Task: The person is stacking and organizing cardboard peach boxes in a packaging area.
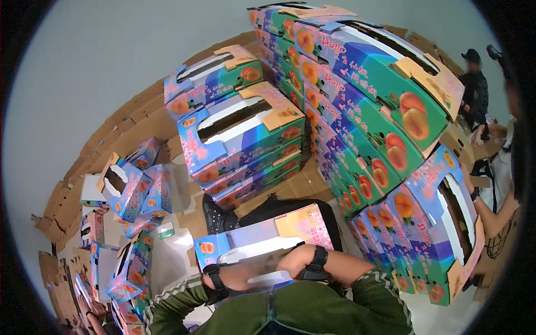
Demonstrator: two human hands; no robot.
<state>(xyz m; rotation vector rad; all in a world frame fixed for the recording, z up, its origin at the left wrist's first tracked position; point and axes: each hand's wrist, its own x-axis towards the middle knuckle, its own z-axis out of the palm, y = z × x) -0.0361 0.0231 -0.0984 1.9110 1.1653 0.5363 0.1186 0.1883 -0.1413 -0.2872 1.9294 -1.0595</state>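
A colourful fruit carton (259,234) with peach pictures and a pale top lies right in front of me, close to my body. My left hand (254,271), past a black wristband, reaches across the near part of its top and is smeared by motion. Over the same top, further right, is my right hand (297,260), bent inward below another black wristband. Its fingers are turned down and largely hidden, so their grip does not show. The two hands nearly meet. Part of the carton's near side is covered by my arms and green jacket.
Stacked matching cartons (245,128) stand ahead, with a taller stack (363,84) and a lower one (430,223) to the right. Loose cartons (131,187) lie left. A black shoe (219,215) is beyond my carton. Other people (474,89) are at right and lower left.
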